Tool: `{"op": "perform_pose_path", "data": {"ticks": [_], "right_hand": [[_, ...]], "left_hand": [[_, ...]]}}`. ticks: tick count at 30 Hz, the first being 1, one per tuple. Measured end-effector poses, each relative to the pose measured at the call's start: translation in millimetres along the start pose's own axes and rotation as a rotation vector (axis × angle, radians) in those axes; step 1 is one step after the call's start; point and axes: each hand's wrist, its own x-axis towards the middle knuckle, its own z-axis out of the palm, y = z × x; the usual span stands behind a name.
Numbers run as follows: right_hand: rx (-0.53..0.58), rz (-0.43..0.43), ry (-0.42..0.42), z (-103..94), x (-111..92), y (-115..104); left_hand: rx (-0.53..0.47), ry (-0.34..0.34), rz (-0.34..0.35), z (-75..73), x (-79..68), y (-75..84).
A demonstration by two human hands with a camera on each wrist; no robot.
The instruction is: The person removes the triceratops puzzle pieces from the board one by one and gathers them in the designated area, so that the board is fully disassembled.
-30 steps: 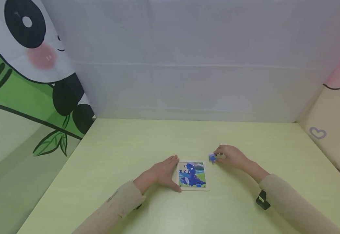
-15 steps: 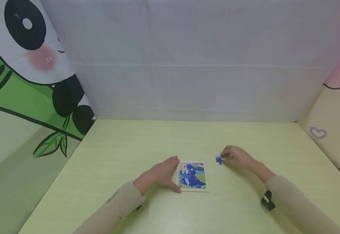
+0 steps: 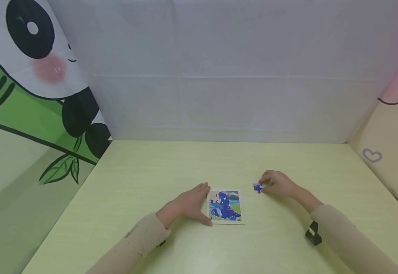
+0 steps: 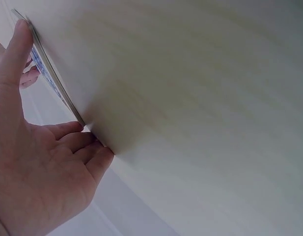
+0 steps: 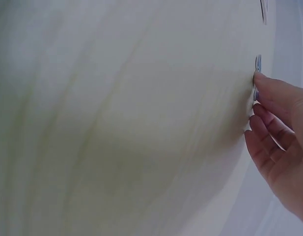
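Nearest to us are two beige sleeves [image 3: 137, 238], soft and a bit wrinkled, with a chunky black thing [image 3: 313, 233] by the right cuff. Past the cuffs, we've got the left grip [image 3: 192, 203], a bare hand spread wide, thumb and fingers set against the left edge of a flat, square-ish puzzle [image 3: 227, 222]. That one lies on the tabletop [image 3: 178, 163], with a pale wood-looking border around a blue dinosaur print, plus a light, knobbly-edged patch at upper left. Slightly farther out and to the right, apart from the puzzle, the right grip [image 3: 278, 184] is pinching a thin little blue jigsaw piece [image 3: 256, 187]; we can't tell if it's touching the surface. The tabletop is smooth and pale yellow-green, faintly streaky up close. At the back we see a creased greyish sheet [image 3: 233, 57], with a cartoon panda [image 3: 48, 68] off to the left.
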Motion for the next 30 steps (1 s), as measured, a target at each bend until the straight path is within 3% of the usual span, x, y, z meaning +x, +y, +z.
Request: {"op": "perform_pose_path", "data": {"ticks": [18, 24, 30], "right_hand": [[0.03, 0.049, -0.026, -5.2, 2.5, -5.3], [0.061, 0.036, -0.025, 2.8, 9.0, -23.5], [-0.004, -0.03, -0.059, 15.6, 15.7, -46.8]], "left_hand": [[0.002, 0.003, -0.005, 0.0, -0.5, 0.6], [-0.002, 0.0, -0.004, 1.4, 0.8, -0.9], [-0.009, 0.005, 0.002, 1.7, 0.8, -1.1]]}}
